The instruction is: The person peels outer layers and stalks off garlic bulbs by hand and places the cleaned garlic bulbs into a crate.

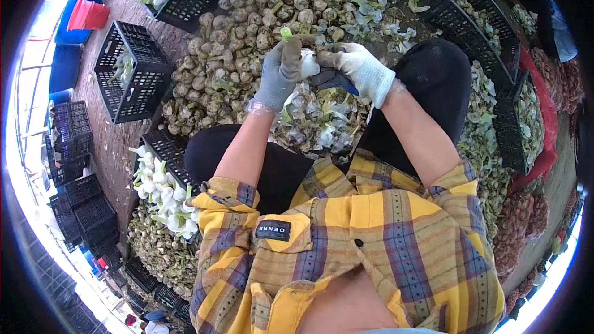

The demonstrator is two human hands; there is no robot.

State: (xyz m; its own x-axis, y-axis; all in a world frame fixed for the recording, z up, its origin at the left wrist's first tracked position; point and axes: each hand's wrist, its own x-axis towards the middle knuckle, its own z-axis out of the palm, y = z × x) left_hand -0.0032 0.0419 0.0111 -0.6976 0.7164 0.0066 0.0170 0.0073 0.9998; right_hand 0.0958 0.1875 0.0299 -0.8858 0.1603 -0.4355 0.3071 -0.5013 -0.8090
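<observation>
Both hands wear dirty white-grey gloves and meet at the upper middle of the head view. My left hand (279,74) is closed around a white bulb (309,64) whose cut green stem sticks up above the thumb. Against the bulb's right side, my right hand (359,69) is closed, its thumb and fingers pinched together; whether they hold a bit of skin is hidden. Below the hands, between the knees, lies a heap of peeled skins (318,117). Unpeeled brown bulbs (247,37) are piled just beyond and to the left.
A black crate of white bulbs (164,195) stands by the left knee, with more crates (133,74) up the left side. A red bucket (88,14) is at upper left. Crates of skins (482,18) and red net sacks (516,229) line the right.
</observation>
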